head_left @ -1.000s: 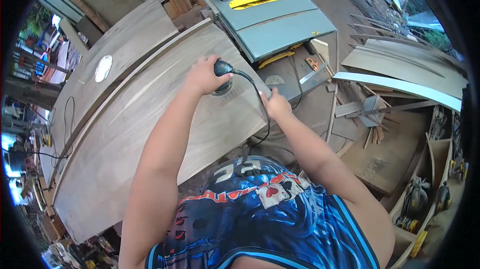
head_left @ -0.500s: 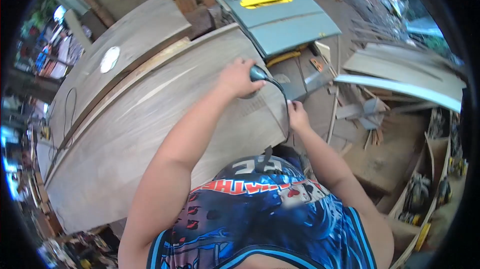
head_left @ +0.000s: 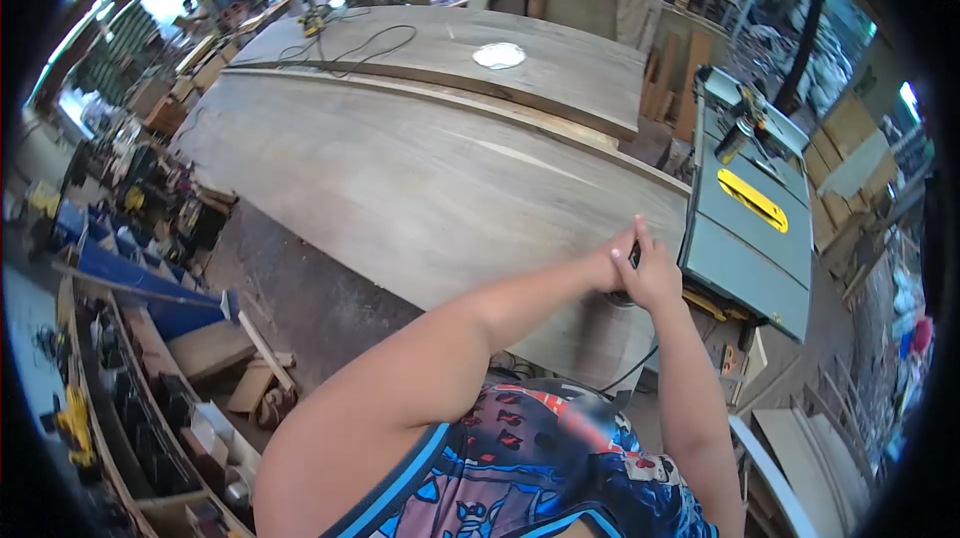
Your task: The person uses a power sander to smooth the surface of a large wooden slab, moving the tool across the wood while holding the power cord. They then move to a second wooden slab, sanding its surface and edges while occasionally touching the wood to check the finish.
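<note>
Both hands are closed around an electric sander point(head_left: 620, 298) near the right end of a long wooden slab point(head_left: 400, 178). Most of the tool is hidden under my fingers. My left hand point(head_left: 612, 266) reaches in from the left and grips one side of it. Against the other side presses my right hand point(head_left: 655, 276), its fingers meeting the left ones over the top. A black cord point(head_left: 632, 368) runs from the sander down past the slab's end. Pale streaks and dusty patches mark the slab's brown surface.
Behind lies a second slab point(head_left: 560, 58) bearing a white round item point(head_left: 499, 56) and a loose cable point(head_left: 385, 43). A table saw point(head_left: 745, 263) with a yellow insert point(head_left: 752, 200) adjoins the slab's right end. Shelves of tools point(head_left: 130, 398) stand at lower left.
My right hand has left the cord and joined my left hand on the sander. The camera view has swung left, bringing the lower-left shelves into sight.
</note>
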The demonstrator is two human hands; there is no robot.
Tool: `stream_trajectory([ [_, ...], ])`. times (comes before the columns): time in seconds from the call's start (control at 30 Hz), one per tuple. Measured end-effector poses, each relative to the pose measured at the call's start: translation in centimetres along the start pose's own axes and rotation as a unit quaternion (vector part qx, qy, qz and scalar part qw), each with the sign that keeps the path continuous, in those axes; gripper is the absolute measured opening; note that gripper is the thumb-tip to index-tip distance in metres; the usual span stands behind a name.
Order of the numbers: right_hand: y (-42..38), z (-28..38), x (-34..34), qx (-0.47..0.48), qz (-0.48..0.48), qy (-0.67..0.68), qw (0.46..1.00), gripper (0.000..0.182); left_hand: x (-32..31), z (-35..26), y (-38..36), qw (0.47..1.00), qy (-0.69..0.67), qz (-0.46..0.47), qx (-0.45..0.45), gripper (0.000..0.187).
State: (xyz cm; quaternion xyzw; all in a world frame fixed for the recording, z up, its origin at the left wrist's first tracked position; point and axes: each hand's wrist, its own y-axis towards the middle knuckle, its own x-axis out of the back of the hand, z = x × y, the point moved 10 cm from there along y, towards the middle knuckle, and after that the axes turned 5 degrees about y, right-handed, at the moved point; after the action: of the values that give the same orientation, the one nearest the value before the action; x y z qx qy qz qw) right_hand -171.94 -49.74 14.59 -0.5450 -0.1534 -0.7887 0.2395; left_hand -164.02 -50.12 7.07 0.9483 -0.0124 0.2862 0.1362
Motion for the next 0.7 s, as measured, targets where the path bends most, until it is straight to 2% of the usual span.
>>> stream_trajectory([
  [0.1, -0.1, 0.6, -0.6, -0.01, 0.014, -0.048, 0.999, 0.091, 1.8, 3.9, -5.5, 0.996, -0.046, -0.035, 0.067, 0.129],
  [0.17, 0.2, 0.1, -0.6, -0.022, 0.017, -0.036, 0.999, 0.082, 6.3, 5.6, -8.9, 0.965, 0.217, 0.03, 0.144, 0.122],
  [0.23, 0.7, -1.1, -0.9, -0.026, 0.013, -0.041, 0.999, 0.076, 11.2, 8.8, -12.6, 0.917, 0.315, 0.064, 0.235, 0.107],
  [0.27, 0.4, -1.0, -0.1, -0.046, -0.001, -0.031, 0.998, 0.066, 13.9, 10.6, -14.0, 0.912, 0.338, 0.05, 0.228, 0.102],
  [0.3, 0.7, -1.3, -0.3, -0.043, -0.01, -0.047, 0.998, 0.065, 16.1, 12.5, -15.2, 0.909, 0.356, 0.044, 0.214, 0.097],
  [0.37, 0.5, -3.4, 0.2, -0.059, -0.026, -0.059, 0.996, 0.062, 20.9, 15.8, -17.7, 0.885, 0.374, -0.002, 0.278, 0.089],
  [0.4, 0.2, -4.0, 0.4, -0.07, -0.034, -0.055, 0.995, 0.061, 22.7, 16.3, -18.5, 0.872, 0.377, 0.006, 0.312, 0.09],
  [0.43, 0.0, -4.8, 0.8, -0.102, -0.039, -0.068, 0.992, 0.061, 24.3, 19.3, -19.1, 0.858, 0.396, 0.012, 0.328, 0.093],
  [0.53, -0.2, -6.9, 1.4, -0.127, -0.053, -0.077, 0.987, 0.059, 27.6, 24.5, -19.8, 0.817, 0.466, -0.001, 0.339, 0.097],
  [0.6, 0.5, -8.7, 1.6, -0.157, -0.037, -0.078, 0.984, 0.059, 28.3, 24.1, -19.1, 0.816, 0.464, -0.023, 0.344, 0.096],
  [0.7, -0.5, -8.7, 1.3, -0.16, -0.063, -0.087, 0.981, 0.06, 28.7, 22.8, -19.9, 0.816, 0.452, -0.034, 0.358, 0.095],
])
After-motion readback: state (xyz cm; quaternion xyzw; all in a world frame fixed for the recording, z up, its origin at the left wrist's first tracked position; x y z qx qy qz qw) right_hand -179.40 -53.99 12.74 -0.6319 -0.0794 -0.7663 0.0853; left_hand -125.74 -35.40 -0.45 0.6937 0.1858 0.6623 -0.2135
